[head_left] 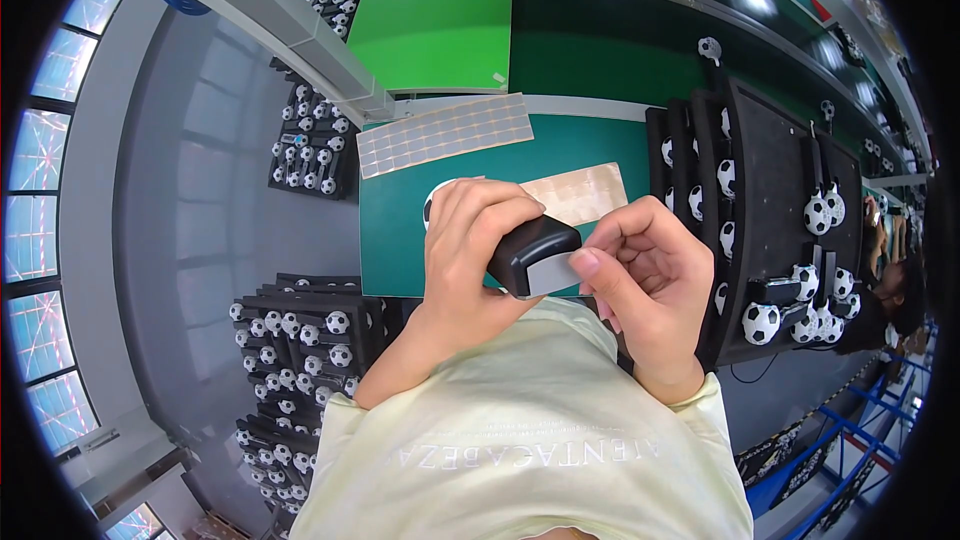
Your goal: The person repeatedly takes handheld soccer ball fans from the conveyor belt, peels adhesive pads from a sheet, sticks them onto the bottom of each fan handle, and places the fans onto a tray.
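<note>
My left hand (465,250) is closed around a black, block-like handle (537,240) above the green table. A white ball end with black patches (429,208) shows beyond that hand, seemingly part of the same piece. A silver-grey label (550,275) lies against the handle's near end face. My right hand (650,285) pinches the label's right edge between thumb and forefinger, its other fingers curled. Behind the hands, a tan backing sheet (580,192) is partly covered by them. Farther left on the table rests a sheet of silver labels (445,136) in rows.
Black trays of football-ended pieces (735,180) stand on the right, more pieces (760,323) lying on them. Stacked trays (300,340) fill the lower left, others (310,140) farther off. A bright green board (435,15) lies beyond the table (390,240). Another person (895,305) is at far right.
</note>
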Tool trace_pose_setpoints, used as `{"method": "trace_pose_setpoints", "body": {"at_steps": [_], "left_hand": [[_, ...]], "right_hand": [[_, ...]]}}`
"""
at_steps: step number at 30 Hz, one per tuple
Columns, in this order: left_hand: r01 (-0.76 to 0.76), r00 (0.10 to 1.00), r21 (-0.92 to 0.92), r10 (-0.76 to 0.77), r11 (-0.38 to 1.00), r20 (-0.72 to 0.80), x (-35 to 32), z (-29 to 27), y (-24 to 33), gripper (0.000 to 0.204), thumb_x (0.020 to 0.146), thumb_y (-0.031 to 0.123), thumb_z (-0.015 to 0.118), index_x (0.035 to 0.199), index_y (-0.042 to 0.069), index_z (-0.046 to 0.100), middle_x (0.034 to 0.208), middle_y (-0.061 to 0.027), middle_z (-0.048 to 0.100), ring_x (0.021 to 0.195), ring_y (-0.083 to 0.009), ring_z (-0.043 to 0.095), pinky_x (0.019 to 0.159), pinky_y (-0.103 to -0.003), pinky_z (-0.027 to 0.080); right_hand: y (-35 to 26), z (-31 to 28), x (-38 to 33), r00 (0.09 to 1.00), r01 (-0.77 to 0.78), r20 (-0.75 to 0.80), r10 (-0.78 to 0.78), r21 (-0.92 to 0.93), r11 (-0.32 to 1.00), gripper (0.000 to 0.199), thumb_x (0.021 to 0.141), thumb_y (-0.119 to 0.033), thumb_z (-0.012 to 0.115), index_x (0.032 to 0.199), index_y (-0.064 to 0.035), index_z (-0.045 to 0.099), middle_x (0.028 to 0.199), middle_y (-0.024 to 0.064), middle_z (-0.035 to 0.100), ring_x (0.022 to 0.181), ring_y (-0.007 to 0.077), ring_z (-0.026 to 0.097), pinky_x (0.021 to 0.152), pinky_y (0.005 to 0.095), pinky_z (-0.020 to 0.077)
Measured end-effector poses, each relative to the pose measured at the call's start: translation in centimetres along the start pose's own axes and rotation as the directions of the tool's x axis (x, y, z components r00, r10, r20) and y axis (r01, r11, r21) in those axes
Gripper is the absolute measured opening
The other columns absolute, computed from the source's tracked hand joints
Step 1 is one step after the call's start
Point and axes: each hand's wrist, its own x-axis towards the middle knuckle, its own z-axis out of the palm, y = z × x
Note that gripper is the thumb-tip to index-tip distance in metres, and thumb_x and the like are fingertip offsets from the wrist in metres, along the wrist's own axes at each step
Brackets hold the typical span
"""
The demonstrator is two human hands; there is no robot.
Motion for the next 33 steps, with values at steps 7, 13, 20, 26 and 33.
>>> {"method": "trace_pose_setpoints", "body": {"at_steps": [7, 13, 20, 26, 33], "left_hand": [[-0.009, 1.0, 0.01, 0.009, 1.0, 0.002, 0.2, 0.0, 0.1, 0.048, 0.055, 0.011, 0.075, 0.098, 0.006, 0.054, 0.092, -0.0101, 0.055, 0.084, -0.0299, 0.052, 0.078, -0.041, 0.039], [-0.008, 1.0, 0.01, 0.008, 1.0, 0.004, 0.2, 0.1, 0.1, 0.048, 0.055, 0.011, 0.075, 0.098, 0.006, 0.054, 0.092, -0.0099, 0.055, 0.084, -0.0295, 0.053, 0.079, -0.042, 0.039], [-0.015, 1.0, 0.021, 0.015, 1.0, 0.003, 0.2, 0.0, -0.1, 0.048, 0.056, 0.011, 0.075, 0.098, 0.006, 0.053, 0.092, -0.0096, 0.055, 0.084, -0.029, 0.053, 0.08, -0.042, 0.039], [-0.025, 0.999, 0.027, 0.025, 0.999, -0.023, 0.3, 0.0, -0.1, 0.049, 0.055, 0.011, 0.076, 0.098, 0.005, 0.053, 0.093, -0.0096, 0.055, 0.085, -0.0287, 0.053, 0.08, -0.041, 0.039], [0.112, 0.992, -0.273, -0.122, 0.955, -0.021, 0.2, 0.5, -0.6, 0.048, 0.061, 0.025, 0.073, 0.099, 0.004, 0.053, 0.092, -0.0107, 0.056, 0.081, -0.0281, 0.053, 0.078, -0.041, 0.04]], "right_hand": [[0.1, -0.2, 0.1, 1.0, 0.009, 0.006, -0.009, 0.027, 1.0, 0.011, 0.08, 0.004, 0.063, 0.083, 0.0044, 0.053, 0.07, 0.0056, 0.059, 0.06, 0.004, 0.055, 0.05, 0.0154, 0.0421], [0.0, -0.1, 0.1, 1.0, 0.015, -0.002, -0.015, 0.004, 1.0, 0.011, 0.08, 0.003, 0.064, 0.083, 0.0043, 0.053, 0.069, 0.0051, 0.059, 0.058, 0.0037, 0.054, 0.049, 0.0152, 0.0417], [0.2, 0.3, 0.2, 0.998, 0.054, -0.026, -0.056, -0.059, 0.997, 0.011, 0.079, 0.003, 0.065, 0.081, 0.0038, 0.053, 0.066, 0.0032, 0.058, 0.055, 0.0016, 0.051, 0.047, 0.0149, 0.0394], [0.8, 0.2, 0.5, 0.976, 0.217, 0.016, -0.219, -0.215, 0.952, 0.015, 0.076, 0.005, 0.066, 0.081, 0.0021, 0.052, 0.065, 0.0021, 0.054, 0.05, 0.0019, 0.046, 0.042, 0.0148, 0.0328], [1.4, 0.0, 2.1, 0.998, -0.057, 0.044, 0.053, 0.087, 0.995, 0.013, 0.08, -0.005, 0.066, 0.085, 0.0006, 0.056, 0.064, 0.0009, 0.055, 0.051, 0.0018, 0.047, 0.042, 0.0165, 0.0331]]}}
